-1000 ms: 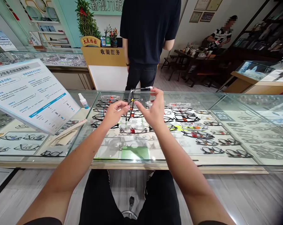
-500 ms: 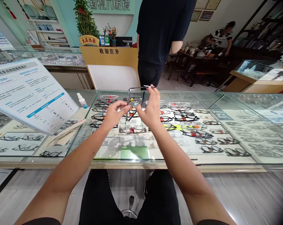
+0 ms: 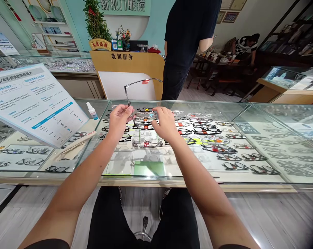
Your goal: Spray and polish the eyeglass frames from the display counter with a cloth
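A thin dark pair of eyeglasses is held up above the glass counter by my left hand, pinched between thumb and fingers. One temple arm stretches up and to the right, with a red-marked tag hanging on it. My right hand is a little to the right, touching nothing that I can see, its thumb and fingers apart. Under both hands, rows of eyeglass frames lie inside the glass display counter.
A large printed sheet stands tilted on the left. Beside it are a small spray bottle and a pale cloth-like strip. Beyond the counter, a person in dark clothes stands by a wooden cashier desk; another person bends over a table.
My right hand has let go of the eyeglasses' temple and come down slightly. The eyeglasses have turned and shifted left and up in my left hand. The standing person has moved right.
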Available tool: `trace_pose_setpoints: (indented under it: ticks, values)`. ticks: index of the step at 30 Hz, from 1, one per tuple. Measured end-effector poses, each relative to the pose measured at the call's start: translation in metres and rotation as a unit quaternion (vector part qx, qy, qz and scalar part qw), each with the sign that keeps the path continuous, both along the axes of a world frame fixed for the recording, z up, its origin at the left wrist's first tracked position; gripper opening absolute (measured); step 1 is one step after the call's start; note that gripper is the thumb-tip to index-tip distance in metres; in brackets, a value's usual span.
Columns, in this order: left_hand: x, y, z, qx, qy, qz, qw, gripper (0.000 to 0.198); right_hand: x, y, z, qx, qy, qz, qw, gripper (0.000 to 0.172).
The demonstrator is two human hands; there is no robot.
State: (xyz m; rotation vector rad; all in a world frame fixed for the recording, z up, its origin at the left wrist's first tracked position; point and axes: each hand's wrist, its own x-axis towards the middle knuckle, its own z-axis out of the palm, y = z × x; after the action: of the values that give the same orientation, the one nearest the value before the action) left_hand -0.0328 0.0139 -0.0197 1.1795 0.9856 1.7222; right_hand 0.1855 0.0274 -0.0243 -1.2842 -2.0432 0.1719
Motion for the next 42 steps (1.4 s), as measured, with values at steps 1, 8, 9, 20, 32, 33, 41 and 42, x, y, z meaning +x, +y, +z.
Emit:
trace_pose_setpoints:
  ticks: [1, 8, 9, 20, 32, 33, 41, 42]
  values:
    - [0.000, 0.000, 0.001, 0.001, -0.002, 0.001, 1.000, 0.063, 0.000, -0.001, 0.000, -0.013, -0.005, 0.007, 1.000, 0.051]
    - [0.003, -0.003, -0.001, -0.001, 0.064, -0.037, 0.997, 0.060, -0.007, -0.009, 0.006, 0.038, 0.050, 0.107, 0.992, 0.040]
    - [0.004, -0.003, -0.002, 0.000, 0.071, -0.046, 0.996, 0.060, -0.010, -0.010, 0.005, 0.036, 0.067, 0.131, 0.988, 0.043]
    - [0.007, -0.007, -0.002, 0.061, 0.159, -0.074, 0.983, 0.041, -0.026, -0.014, -0.005, 0.006, 0.149, 0.200, 0.968, 0.033]
    - [-0.044, 0.030, -0.010, 0.063, 0.134, 0.226, 0.963, 0.031, -0.016, -0.002, -0.010, 0.023, 0.147, 0.131, 0.980, 0.045]
    - [-0.055, 0.036, -0.011, 0.060, 0.125, 0.265, 0.954, 0.030, -0.015, -0.001, -0.010, 0.024, 0.147, 0.128, 0.981, 0.046]
    - [-0.114, 0.059, -0.020, 0.026, 0.110, 0.456, 0.883, 0.027, -0.013, 0.004, -0.013, 0.018, 0.148, 0.113, 0.982, 0.050]
    - [-0.118, 0.060, -0.021, 0.019, 0.109, 0.470, 0.876, 0.027, -0.013, 0.004, -0.013, 0.018, 0.148, 0.110, 0.983, 0.050]
